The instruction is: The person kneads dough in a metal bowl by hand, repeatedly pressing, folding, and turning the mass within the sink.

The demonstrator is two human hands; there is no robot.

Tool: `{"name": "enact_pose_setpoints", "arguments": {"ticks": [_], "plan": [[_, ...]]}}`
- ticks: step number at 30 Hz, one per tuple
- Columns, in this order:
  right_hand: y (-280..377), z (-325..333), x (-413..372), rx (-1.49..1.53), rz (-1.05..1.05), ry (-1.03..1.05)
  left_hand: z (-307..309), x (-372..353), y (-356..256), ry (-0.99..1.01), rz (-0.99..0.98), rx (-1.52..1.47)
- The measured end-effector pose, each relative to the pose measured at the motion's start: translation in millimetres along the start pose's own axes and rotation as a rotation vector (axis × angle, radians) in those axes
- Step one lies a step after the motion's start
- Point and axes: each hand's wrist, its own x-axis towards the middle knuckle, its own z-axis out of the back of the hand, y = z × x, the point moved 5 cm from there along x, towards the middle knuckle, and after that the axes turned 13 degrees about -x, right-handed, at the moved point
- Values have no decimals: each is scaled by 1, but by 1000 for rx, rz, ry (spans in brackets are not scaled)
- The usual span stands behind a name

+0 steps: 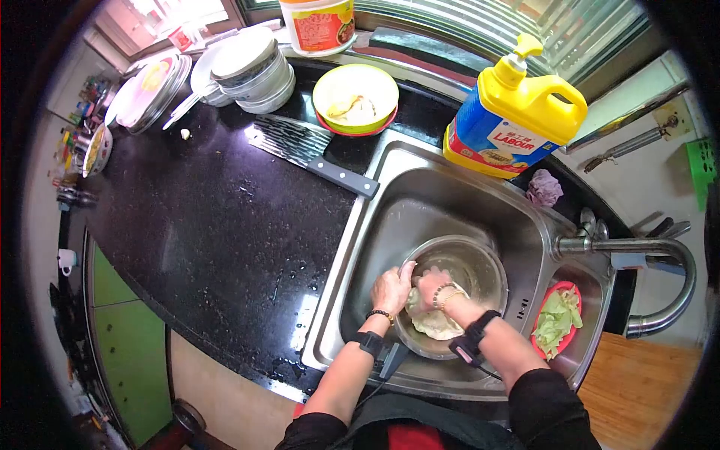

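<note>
A round metal bowl stands in the large basin of the steel sink. My left hand grips the bowl's left side, its thumb along the rim. Inside the bowl, my right hand is closed against a pale, soft, dough-like mass; its fingertips are partly hidden and slightly blurred. Part of that mass lies under my right wrist, against the near wall of the bowl. What exactly it is cannot be made out.
A cleaver lies left of the sink, handle over its edge. Behind are a yellow bowl, stacked dishes and a detergent jug. A faucet and red basket with leafy greens are right.
</note>
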Motion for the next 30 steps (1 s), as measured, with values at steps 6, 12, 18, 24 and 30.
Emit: {"name": "enact_pose_setpoints", "arguments": {"ticks": [6, 12, 18, 24, 30], "plan": [[-26, 10, -59, 127, 2, -322, 0, -2, -5, -20, -65, 30], [-88, 7, -116, 340, -279, -598, 2, 0, -8, -42, -56, 46], [-59, -2, -152, 225, -331, -372, -1, -2, -6, -22, -14, 36], [-15, -20, -131, 166, -179, -462, -2, -2, -6, -39, -9, 70], [3, -36, -95, 130, -81, -381, -4, 0, -3, -46, 3, 68]]}}
